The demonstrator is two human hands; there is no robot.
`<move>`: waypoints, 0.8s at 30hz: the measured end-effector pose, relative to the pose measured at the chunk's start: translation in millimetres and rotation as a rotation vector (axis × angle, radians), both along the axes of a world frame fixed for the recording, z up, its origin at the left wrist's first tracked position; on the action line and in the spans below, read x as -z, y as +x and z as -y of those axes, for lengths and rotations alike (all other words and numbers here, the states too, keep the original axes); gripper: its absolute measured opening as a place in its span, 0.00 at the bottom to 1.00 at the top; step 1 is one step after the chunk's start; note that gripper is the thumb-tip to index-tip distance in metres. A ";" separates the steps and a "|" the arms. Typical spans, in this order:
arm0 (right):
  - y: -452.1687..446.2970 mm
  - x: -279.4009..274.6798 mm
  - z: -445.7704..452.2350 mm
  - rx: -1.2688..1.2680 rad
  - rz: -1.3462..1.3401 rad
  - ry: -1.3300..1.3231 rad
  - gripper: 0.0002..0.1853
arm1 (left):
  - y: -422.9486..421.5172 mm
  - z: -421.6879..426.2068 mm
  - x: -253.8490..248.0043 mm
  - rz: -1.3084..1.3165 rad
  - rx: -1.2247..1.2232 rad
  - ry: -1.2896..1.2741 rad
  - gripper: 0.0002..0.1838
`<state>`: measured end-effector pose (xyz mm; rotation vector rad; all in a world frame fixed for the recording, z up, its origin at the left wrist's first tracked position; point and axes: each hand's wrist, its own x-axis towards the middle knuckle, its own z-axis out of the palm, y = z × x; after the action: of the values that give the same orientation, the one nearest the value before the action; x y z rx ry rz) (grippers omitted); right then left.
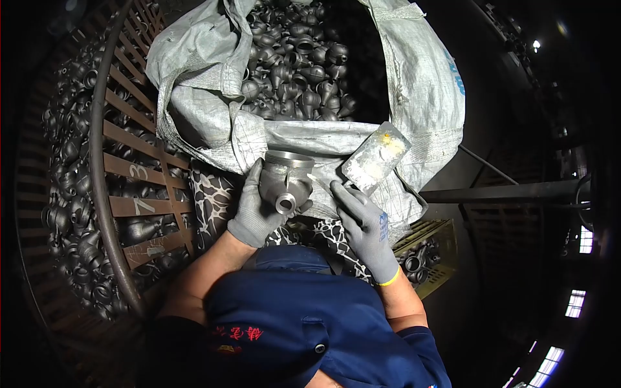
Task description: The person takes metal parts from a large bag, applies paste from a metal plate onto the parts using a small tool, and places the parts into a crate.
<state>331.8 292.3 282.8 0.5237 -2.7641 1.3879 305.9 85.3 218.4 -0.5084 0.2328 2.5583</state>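
My left hand (252,210), in a grey glove, is wrapped around a dark grey metal casting (286,178). The casting has a wide threaded collar at its top and a small round spout facing me. To its right, my gloved right hand (365,226) has its fingers closed on a thin pale stick (318,180), whose tip is close to the casting's side; whether they touch I cannot tell. Just beyond the right fingertips, a flat metal plate (375,158) smeared with white and yellow paste lies tilted on the edge of a woven sack (310,136).
Inside the sack are many similar metal castings (304,64). A rusty slatted metal crate (132,165) full of castings stands at left. At lower right is a yellow bin (443,258) with more castings. A metal bar (504,193) extends to the right.
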 end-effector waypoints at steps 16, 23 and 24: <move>-6.2 1.3 10.7 0.006 -0.198 0.138 0.26 | 6.5 -5.9 1.1 0.061 -0.083 -0.149 0.33; -6.2 -3.3 7.3 -0.030 -0.160 0.352 0.26 | 6.4 -6.7 13.8 0.091 -0.108 -0.136 0.33; -6.3 -4.6 6.4 -0.040 -0.161 0.359 0.26 | 6.2 -6.2 18.5 0.089 -0.110 -0.149 0.33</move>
<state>325.5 285.9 287.4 0.6677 -2.8884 0.8100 312.1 91.5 199.8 -0.7079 0.3746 2.6299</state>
